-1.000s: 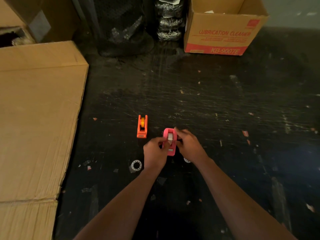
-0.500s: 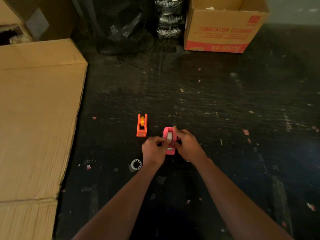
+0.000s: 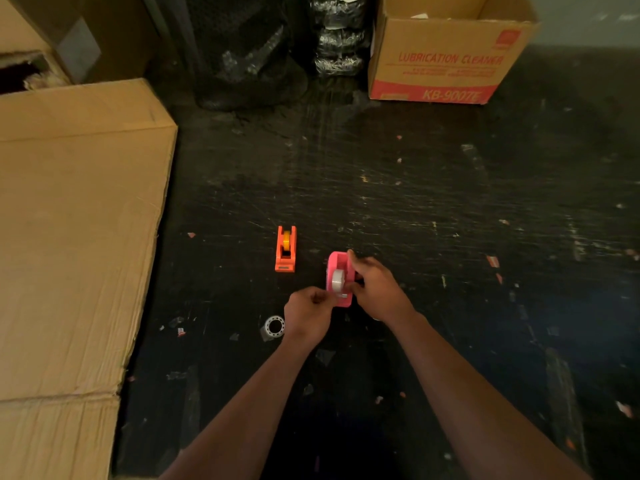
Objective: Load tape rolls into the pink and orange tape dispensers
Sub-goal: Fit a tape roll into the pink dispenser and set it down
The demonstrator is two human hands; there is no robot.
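Nearly done, I judge: orange dispenser (image 3: 285,249), left of pink dispenser (image 3: 340,278), is loaded; right hand (image 3: 375,289) grips pink; left hand (image 3: 308,311) pinches its tape end, unthreaded.

Dim, warm light falls from ahead of me, drawing a pale sheen and fine scratch glints across the dark counter (image 3: 398,188) while its near end sinks into murk, my forearms look soft and grainy, and the wide lens bends the cardboard box (image 3: 440,60) at the edges.
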